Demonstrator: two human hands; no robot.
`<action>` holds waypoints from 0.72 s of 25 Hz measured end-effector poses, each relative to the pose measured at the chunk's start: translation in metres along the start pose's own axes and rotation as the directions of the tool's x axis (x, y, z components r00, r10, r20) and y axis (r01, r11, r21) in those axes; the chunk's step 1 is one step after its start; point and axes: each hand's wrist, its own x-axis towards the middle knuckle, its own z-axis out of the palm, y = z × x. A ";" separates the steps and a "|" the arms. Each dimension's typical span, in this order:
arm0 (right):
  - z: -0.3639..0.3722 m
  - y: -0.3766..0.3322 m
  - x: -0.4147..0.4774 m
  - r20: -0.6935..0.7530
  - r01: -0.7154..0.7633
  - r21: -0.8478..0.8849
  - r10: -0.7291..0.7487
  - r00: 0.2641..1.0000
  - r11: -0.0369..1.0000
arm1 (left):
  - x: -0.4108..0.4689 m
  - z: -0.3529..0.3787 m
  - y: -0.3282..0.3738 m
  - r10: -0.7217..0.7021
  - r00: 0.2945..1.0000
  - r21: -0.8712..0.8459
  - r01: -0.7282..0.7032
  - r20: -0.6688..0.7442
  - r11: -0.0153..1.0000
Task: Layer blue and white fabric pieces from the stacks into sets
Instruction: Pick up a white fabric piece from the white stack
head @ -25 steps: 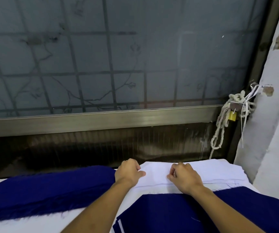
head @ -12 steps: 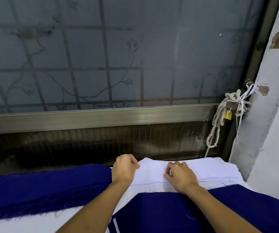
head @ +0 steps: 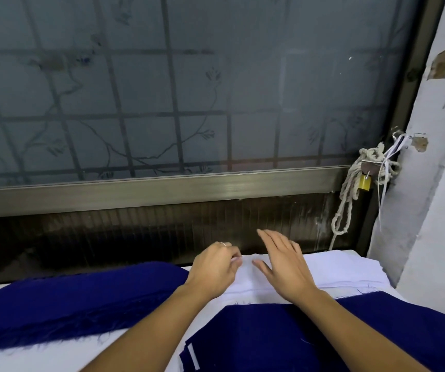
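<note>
A stack of white fabric pieces (head: pixel 345 269) lies at the far right of the table. My left hand (head: pixel 213 267) pinches the top white piece at its near left corner, fingers curled. Just right of it, my right hand (head: pixel 283 261) hovers over the white stack with fingers straight and spread, holding nothing. A thick stack of blue fabric (head: pixel 68 302) with frayed edges lies at the left. In front of me lies a layered set with a blue piece (head: pixel 283 342) on top and white edges showing under it.
A frosted window with a metal grille and a metal sill (head: pixel 162 189) stands right behind the table. A white rope and a yellow padlock (head: pixel 363 182) hang at the window's right frame. A white wall (head: pixel 436 210) closes off the right side.
My right hand has let go of the white fabric, straightened its fingers and lifted a little. My left hand still pinches the white piece's edge.
</note>
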 end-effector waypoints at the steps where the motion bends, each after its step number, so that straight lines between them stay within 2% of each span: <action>1: -0.005 -0.003 0.003 -0.001 0.036 0.065 -0.036 0.999 0.997 | -0.002 -0.007 0.003 0.007 1.000 -0.064 -0.006 0.017 0.998; 4: -0.021 -0.008 0.010 0.039 -0.025 0.181 0.018 0.999 0.983 | -0.006 -0.033 0.007 -0.068 0.998 -0.245 0.065 -0.006 0.967; 9: -0.061 -0.004 0.001 0.102 -0.099 0.388 0.065 0.993 0.916 | -0.021 -0.084 -0.005 -0.249 0.954 -0.396 0.166 -0.168 0.903; 15: -0.096 -0.015 -0.012 0.177 -0.149 0.389 0.085 0.981 0.909 | -0.055 -0.145 -0.040 -0.405 0.867 -0.418 0.266 -0.291 0.869; 18: -0.108 -0.025 -0.021 0.178 -0.143 0.451 0.068 0.982 0.881 | -0.083 -0.169 -0.062 -0.491 0.814 -0.414 0.349 -0.311 0.841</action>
